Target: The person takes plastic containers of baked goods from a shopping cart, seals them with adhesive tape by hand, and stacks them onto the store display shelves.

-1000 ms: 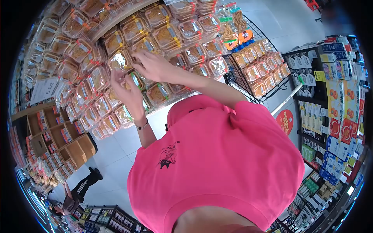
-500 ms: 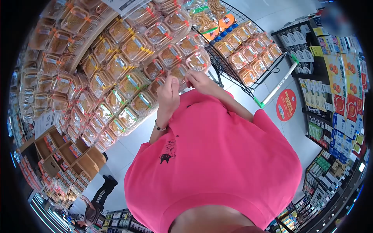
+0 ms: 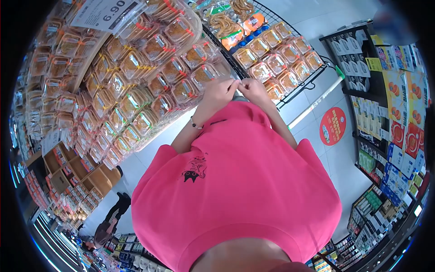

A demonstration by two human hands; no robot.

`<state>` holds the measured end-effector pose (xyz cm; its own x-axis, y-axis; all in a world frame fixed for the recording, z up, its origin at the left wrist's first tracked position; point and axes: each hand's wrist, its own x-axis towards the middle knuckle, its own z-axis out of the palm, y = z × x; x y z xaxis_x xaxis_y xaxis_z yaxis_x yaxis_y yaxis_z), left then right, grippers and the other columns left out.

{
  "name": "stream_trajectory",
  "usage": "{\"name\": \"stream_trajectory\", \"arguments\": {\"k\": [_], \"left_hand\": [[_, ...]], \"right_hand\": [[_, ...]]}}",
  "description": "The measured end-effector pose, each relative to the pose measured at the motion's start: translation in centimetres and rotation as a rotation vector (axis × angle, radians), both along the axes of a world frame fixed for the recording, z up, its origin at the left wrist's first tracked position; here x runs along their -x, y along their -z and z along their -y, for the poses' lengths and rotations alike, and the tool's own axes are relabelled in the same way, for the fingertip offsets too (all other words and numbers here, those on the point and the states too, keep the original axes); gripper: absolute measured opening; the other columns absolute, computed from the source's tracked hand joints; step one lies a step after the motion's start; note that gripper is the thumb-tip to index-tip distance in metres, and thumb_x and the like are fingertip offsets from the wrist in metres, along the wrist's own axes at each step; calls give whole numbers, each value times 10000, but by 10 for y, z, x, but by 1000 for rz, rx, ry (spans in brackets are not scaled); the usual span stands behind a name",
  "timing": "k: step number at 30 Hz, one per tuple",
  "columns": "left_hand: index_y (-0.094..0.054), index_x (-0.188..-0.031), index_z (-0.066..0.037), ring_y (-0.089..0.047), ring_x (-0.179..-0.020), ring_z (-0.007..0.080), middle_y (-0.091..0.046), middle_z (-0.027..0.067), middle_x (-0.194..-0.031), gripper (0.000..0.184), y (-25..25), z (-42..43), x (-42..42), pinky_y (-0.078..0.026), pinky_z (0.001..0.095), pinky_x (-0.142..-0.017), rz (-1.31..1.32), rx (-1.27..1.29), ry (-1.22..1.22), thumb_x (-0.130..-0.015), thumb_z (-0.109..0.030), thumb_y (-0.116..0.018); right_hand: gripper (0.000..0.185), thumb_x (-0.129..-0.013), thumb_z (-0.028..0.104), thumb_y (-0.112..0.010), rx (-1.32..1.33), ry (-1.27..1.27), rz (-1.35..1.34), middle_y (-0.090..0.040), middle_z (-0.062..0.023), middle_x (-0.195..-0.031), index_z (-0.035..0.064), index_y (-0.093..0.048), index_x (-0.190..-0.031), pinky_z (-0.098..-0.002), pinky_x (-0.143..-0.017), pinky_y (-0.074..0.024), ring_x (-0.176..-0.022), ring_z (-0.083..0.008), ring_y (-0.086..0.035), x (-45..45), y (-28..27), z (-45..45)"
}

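Note:
My left hand (image 3: 221, 94), with a beaded bracelet (image 3: 195, 122) on its wrist, is closed in front of my pink shirt (image 3: 244, 181). Close beside it, my right hand (image 3: 254, 92) is closed too, and the fingertips of both almost meet. Whatever may be between the fingers is too small or hidden to make out. Just beyond the left hand are clear plastic boxes of baked goods (image 3: 183, 90) with red tape, stacked on the display. Nearest the right hand are similar boxes (image 3: 274, 88) in a black wire basket (image 3: 317, 75).
A price sign (image 3: 106, 13) stands over the stacked boxes. The cart's handle (image 3: 317, 103) lies to the right, beside a round red floor sticker (image 3: 333, 126). Shelves of packaged goods (image 3: 398, 104) line the right side. A person in dark clothes (image 3: 108, 222) is at the lower left.
Both hands have shifted right, from over the stacked boxes to beside the cart, and have come closer together. The view has moved, bringing more of the price sign in.

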<state>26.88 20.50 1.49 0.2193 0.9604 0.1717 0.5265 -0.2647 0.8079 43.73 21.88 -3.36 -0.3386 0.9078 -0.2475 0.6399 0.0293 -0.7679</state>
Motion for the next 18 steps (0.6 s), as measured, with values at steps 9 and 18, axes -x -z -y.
{"name": "stream_trajectory", "arguments": {"k": [9, 18], "left_hand": [[-597, -954, -51, -604, -861, 350, -587, 148, -975, 181, 127, -25, -77, -500, 435, -735, -324, 50, 144, -856, -198, -556], [-568, -1076, 4, -450, -1110, 375, -470, 223, -1166, 310, 175, -42, -124, -396, 459, -935, -478, 37, 215, -812, -158, -563]], "right_hand": [[328, -830, 178, -578, -58, 91, 194, -645, -227, -901, 28, -572, -1122, -456, -781, -491, -883, -405, -617, -82, 84, -19], [576, -754, 5, -523, -20, 19, 233, -445, -311, -1245, 76, -435, -1318, -476, -946, -430, -1116, -457, -496, -106, 122, -26]]}}
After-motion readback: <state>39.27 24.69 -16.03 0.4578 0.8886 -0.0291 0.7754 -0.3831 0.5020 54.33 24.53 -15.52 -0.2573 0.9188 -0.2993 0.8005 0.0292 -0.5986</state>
